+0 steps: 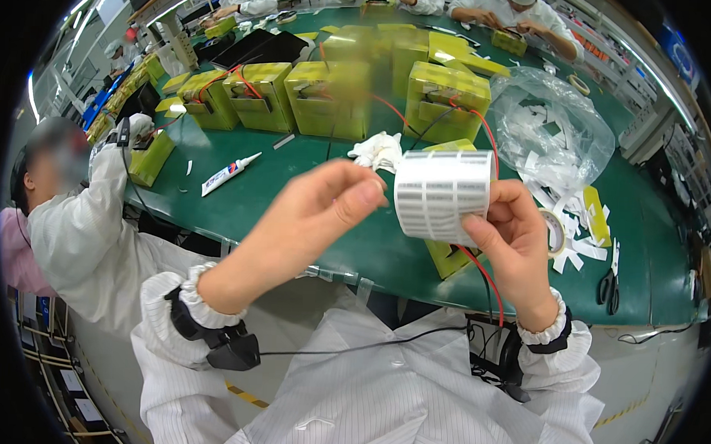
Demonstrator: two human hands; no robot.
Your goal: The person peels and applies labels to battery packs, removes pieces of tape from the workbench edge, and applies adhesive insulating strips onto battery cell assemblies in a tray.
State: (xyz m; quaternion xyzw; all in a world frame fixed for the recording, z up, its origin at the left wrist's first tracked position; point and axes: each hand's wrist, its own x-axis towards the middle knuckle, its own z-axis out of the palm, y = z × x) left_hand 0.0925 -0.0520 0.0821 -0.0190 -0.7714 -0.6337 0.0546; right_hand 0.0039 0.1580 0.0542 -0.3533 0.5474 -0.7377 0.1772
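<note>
A roll of white labels [441,190], printed in small rows, is held up over the table by my right hand [521,247], thumb in front and fingers at its right end. Just left of the roll is my left hand [313,209], thumb and fingers pinched together; anything between the tips is too small to make out. Partly hidden under the roll lies a yellow-wrapped block [446,260], with red and black wires running down beside my right hand. A crumpled white glove [378,151] rests behind my left fingertips.
Yellow-wrapped blocks with wires [262,97] stand across the green table [310,162]. A glue tube [230,174] lies left. At right are a clear plastic bag [559,119], a tape roll [556,233], paper strips and black scissors [608,289]. A co-worker [82,205] sits left; others work opposite.
</note>
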